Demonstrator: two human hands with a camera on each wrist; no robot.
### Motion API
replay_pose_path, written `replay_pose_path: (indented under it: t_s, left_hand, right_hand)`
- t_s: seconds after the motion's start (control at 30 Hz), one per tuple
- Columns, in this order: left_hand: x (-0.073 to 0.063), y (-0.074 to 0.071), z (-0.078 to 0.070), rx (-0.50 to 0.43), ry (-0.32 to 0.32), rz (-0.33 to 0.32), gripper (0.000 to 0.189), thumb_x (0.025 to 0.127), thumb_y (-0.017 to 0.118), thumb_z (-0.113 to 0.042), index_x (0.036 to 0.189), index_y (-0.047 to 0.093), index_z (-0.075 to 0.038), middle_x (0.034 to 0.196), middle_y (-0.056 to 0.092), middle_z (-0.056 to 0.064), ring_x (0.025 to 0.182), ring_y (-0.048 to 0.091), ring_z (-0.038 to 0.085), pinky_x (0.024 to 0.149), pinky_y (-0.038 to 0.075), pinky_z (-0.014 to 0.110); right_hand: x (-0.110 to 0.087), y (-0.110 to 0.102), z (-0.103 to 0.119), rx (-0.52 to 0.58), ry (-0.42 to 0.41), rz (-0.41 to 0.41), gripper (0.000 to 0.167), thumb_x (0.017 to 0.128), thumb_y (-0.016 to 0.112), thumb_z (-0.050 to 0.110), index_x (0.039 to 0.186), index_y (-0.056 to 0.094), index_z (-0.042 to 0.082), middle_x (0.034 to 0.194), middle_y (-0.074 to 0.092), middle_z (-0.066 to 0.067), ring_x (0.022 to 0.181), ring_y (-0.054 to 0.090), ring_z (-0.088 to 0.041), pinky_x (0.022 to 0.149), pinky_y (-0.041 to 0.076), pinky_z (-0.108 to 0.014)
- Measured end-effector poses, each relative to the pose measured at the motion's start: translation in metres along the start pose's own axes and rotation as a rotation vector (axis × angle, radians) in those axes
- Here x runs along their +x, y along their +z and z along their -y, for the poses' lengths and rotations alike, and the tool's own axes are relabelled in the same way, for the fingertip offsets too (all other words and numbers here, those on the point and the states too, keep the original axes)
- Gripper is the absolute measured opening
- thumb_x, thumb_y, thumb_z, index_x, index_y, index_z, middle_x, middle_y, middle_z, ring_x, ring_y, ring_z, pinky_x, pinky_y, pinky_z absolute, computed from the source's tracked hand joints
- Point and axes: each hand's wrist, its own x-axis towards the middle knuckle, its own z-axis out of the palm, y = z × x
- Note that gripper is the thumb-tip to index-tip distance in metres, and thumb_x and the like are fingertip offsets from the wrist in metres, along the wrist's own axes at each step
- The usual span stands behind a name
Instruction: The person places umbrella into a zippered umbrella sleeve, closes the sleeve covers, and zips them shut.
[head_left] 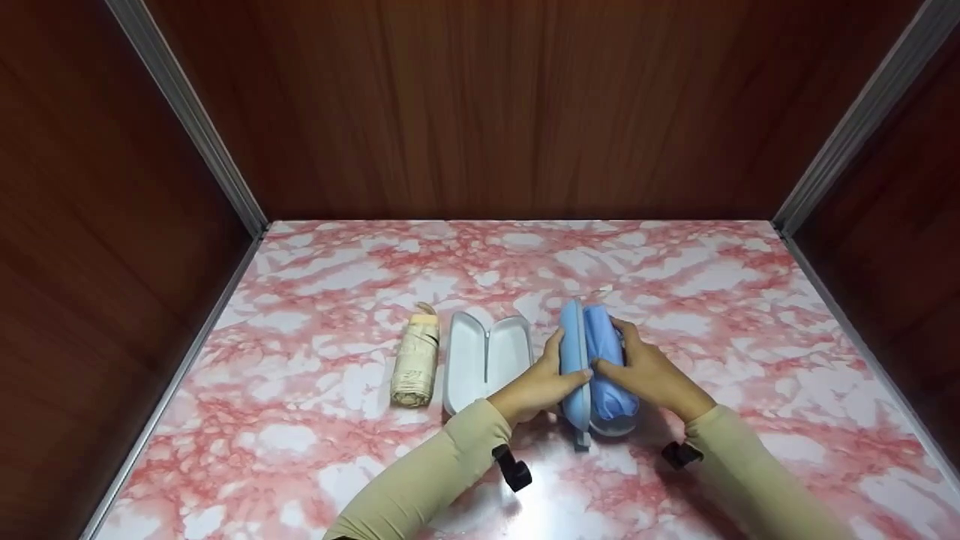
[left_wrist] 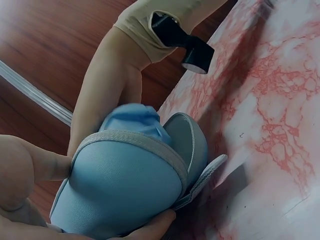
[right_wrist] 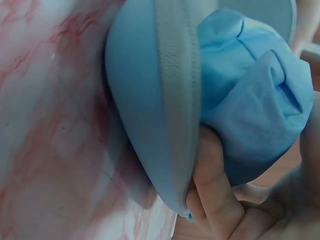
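A light-blue hard case (head_left: 574, 360) with a grey zip edge stands spread apart, a zip tab at its near end. My left hand (head_left: 546, 381) grips its left half, thumb on the near side, and in the left wrist view the hand (left_wrist: 20, 185) wraps that rounded shell. Between the halves sits a folded blue umbrella (head_left: 609, 364), its cloth bunched at the near end. My right hand (head_left: 651, 369) holds the umbrella from the right. In the right wrist view, fingers (right_wrist: 215, 180) tuck between the umbrella (right_wrist: 255, 100) and the case rim.
Left of the hands lies an opened pale grey case (head_left: 466, 364), both halves facing up. Beside it is a folded beige umbrella (head_left: 415, 364) with a wrist strap. Brown wooden panels (head_left: 525, 105) close in the marbled red-and-white table (head_left: 315, 465) at the back and sides.
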Motion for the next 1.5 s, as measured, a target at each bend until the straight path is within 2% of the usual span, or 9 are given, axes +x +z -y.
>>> replay_pose_path:
  t_s: [0.1, 0.2, 0.3, 0.47, 0.63, 0.77, 1.1, 1.23, 1.5]
  left_hand:
    - [0.001, 0.001, 0.0, -0.022, 0.005, 0.016, 0.088, 0.099, 0.063, -0.018, 0.161, 0.001, -0.018, 0.155, 0.021, 0.026, 0.119, 0.053, 0.04, 0.078, 0.056, 0.054]
    - [0.0, 0.002, -0.001, -0.022, 0.015, 0.01, 0.088, 0.098, 0.064, -0.017, 0.161, 0.002, -0.019, 0.156, 0.02, 0.026, 0.119, 0.053, 0.041, 0.077, 0.057, 0.053]
    - [0.0, 0.003, -0.001, -0.018, 0.023, -0.004, 0.087, 0.098, 0.064, -0.016, 0.161, 0.004, -0.019, 0.156, 0.02, 0.026, 0.12, 0.052, 0.04, 0.077, 0.057, 0.052]
    - [0.0, 0.003, -0.001, -0.013, 0.03, -0.015, 0.086, 0.098, 0.063, -0.016, 0.161, 0.005, -0.018, 0.157, 0.021, 0.026, 0.121, 0.051, 0.039, 0.078, 0.057, 0.051]
    - [0.0, 0.003, 0.002, -0.026, 0.018, -0.017, 0.086, 0.098, 0.064, -0.018, 0.162, 0.005, -0.02, 0.155, 0.022, 0.026, 0.117, 0.055, 0.04, 0.076, 0.057, 0.052]
    - [0.0, 0.003, 0.003, -0.019, 0.019, -0.022, 0.086, 0.098, 0.064, -0.018, 0.161, 0.007, -0.019, 0.155, 0.023, 0.026, 0.119, 0.053, 0.04, 0.076, 0.057, 0.053]
    - [0.002, 0.003, -0.002, -0.028, 0.024, -0.02, 0.085, 0.098, 0.064, -0.017, 0.161, 0.007, -0.014, 0.156, 0.024, 0.025, 0.124, 0.05, 0.038, 0.079, 0.056, 0.052]
    - [0.002, 0.003, -0.002, -0.032, 0.023, -0.024, 0.084, 0.098, 0.064, -0.016, 0.161, 0.008, -0.016, 0.155, 0.025, 0.026, 0.122, 0.052, 0.039, 0.077, 0.057, 0.052]
    - [0.002, 0.005, -0.003, -0.035, 0.0, -0.025, 0.085, 0.097, 0.066, -0.018, 0.161, 0.01, -0.018, 0.153, 0.028, 0.026, 0.111, 0.059, 0.038, 0.072, 0.058, 0.051]
  right_hand:
    - [0.002, 0.004, -0.001, -0.063, -0.016, -0.011, 0.089, 0.097, 0.063, 0.044, 0.158, 0.012, 0.004, 0.139, 0.045, -0.038, 0.111, 0.061, -0.042, 0.087, 0.053, -0.052]
    - [0.003, 0.008, -0.001, -0.13, -0.056, -0.025, 0.091, 0.097, 0.062, 0.046, 0.157, 0.012, 0.0, 0.144, 0.04, -0.039, 0.122, 0.052, -0.047, 0.095, 0.046, -0.059]
    - [0.003, 0.01, -0.002, -0.161, -0.072, -0.037, 0.092, 0.096, 0.063, 0.047, 0.156, 0.013, -0.001, 0.145, 0.038, -0.038, 0.125, 0.049, -0.049, 0.098, 0.042, -0.061]
    - [0.004, 0.011, -0.001, -0.179, -0.072, -0.057, 0.094, 0.094, 0.065, 0.047, 0.156, 0.014, -0.002, 0.143, 0.041, -0.039, 0.124, 0.05, -0.048, 0.098, 0.043, -0.06]
    - [0.005, 0.012, 0.001, -0.272, -0.078, -0.091, 0.097, 0.091, 0.067, 0.052, 0.155, 0.019, -0.003, 0.132, 0.051, -0.039, 0.113, 0.058, -0.047, 0.09, 0.049, -0.059]
    - [0.007, 0.013, 0.001, -0.324, -0.092, -0.12, 0.095, 0.09, 0.07, 0.05, 0.153, 0.024, -0.004, 0.124, 0.057, -0.038, 0.106, 0.062, -0.046, 0.084, 0.051, -0.058]
    - [0.01, 0.006, -0.006, -0.266, -0.048, -0.084, 0.101, 0.088, 0.07, 0.057, 0.153, 0.024, -0.005, 0.133, 0.05, -0.035, 0.114, 0.057, -0.046, 0.089, 0.049, -0.058]
    - [0.01, 0.003, -0.006, -0.265, -0.043, -0.072, 0.102, 0.088, 0.068, 0.059, 0.152, 0.025, -0.007, 0.133, 0.047, -0.037, 0.116, 0.054, -0.049, 0.091, 0.047, -0.061]
    - [0.008, -0.001, -0.012, -0.221, -0.077, -0.113, 0.075, 0.096, 0.066, 0.039, 0.147, 0.036, -0.007, 0.133, 0.052, -0.033, 0.116, 0.055, -0.044, 0.094, 0.046, -0.058]
